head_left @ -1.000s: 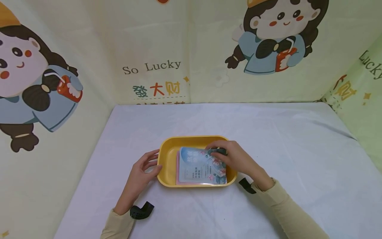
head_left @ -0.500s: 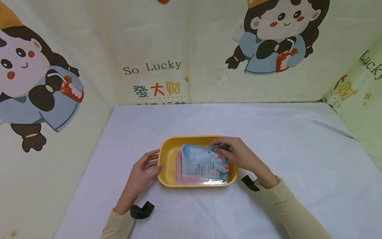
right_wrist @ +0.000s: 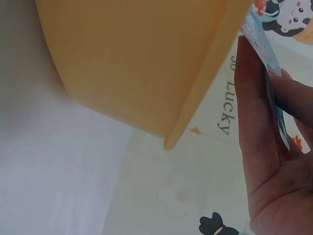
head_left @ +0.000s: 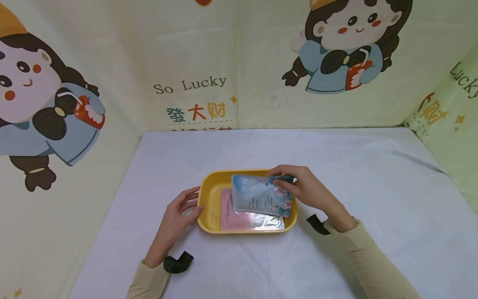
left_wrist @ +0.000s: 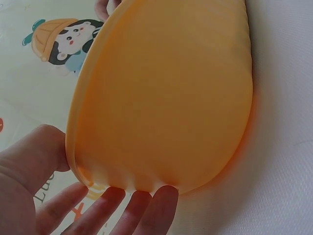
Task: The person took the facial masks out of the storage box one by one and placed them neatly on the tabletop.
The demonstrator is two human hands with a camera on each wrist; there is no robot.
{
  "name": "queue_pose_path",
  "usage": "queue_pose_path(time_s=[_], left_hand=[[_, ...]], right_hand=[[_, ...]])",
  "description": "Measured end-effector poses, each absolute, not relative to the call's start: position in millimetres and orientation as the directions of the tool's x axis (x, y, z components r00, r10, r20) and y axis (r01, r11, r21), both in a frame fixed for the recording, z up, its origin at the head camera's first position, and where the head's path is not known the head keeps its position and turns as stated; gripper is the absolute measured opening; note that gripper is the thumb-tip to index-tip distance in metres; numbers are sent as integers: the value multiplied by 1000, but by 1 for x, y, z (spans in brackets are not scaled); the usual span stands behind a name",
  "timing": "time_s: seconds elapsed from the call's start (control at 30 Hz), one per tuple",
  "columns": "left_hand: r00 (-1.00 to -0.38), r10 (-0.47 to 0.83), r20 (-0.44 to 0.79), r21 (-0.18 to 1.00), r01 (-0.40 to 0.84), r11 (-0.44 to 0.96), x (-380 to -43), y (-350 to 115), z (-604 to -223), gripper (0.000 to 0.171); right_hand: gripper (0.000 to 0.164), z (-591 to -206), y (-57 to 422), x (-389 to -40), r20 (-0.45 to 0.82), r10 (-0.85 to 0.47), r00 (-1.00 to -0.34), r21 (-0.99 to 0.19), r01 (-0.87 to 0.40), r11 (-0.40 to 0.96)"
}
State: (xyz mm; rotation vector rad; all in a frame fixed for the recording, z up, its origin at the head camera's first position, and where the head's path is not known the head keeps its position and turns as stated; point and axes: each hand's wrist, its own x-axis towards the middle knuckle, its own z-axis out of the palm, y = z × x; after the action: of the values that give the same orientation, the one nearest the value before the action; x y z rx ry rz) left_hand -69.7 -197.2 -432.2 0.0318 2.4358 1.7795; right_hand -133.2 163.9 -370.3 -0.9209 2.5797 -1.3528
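Note:
My right hand [head_left: 298, 182] pinches a blue floral sheet mask packet [head_left: 254, 195] by its right upper edge, thumb on the printed face and fingers behind. The packet is raised and tilted over the yellow tray [head_left: 210, 203]. Below it in the tray lies a pink packet [head_left: 239, 222] marked PMPM, its silvery right part showing and its upper part hidden. In the right wrist view the blue packet [right_wrist: 266, 54] shows edge-on between thumb and fingers. My left hand [head_left: 179, 220] touches the tray's left end; in the left wrist view the fingertips [left_wrist: 166, 196] rest against its outer wall.
A white cloth [head_left: 336, 158] covers the table. Patterned cream sheets with cartoon figures [head_left: 343, 58] stand behind and at both sides. Black wrist-worn pieces [head_left: 178, 262] stick out near both cuffs.
My right hand has lifted the blue packet up, away and slightly right, off the pink packet, which now shows much more. The left hand and the tray stay in place.

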Motion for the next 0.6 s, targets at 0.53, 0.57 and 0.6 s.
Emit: queue_pose_path(time_s=[0.53,0.57,0.6], left_hand=[[-992,83,-92,950,-63,306,-68,-198,-436,54],[-992,84,-90,949,-60,309,-69,-198,-436,54],[-992,85,-90,948,-59,311,-69,-198,-436,54]], right_hand=[[24,-361,172,-136,228,-522,-822,-759,-486,434],[24,-361,173,-136,235,-520,-821,-757,-491,432],[24,-360,173,-137,241,-520,-819,-754,-496,431]])
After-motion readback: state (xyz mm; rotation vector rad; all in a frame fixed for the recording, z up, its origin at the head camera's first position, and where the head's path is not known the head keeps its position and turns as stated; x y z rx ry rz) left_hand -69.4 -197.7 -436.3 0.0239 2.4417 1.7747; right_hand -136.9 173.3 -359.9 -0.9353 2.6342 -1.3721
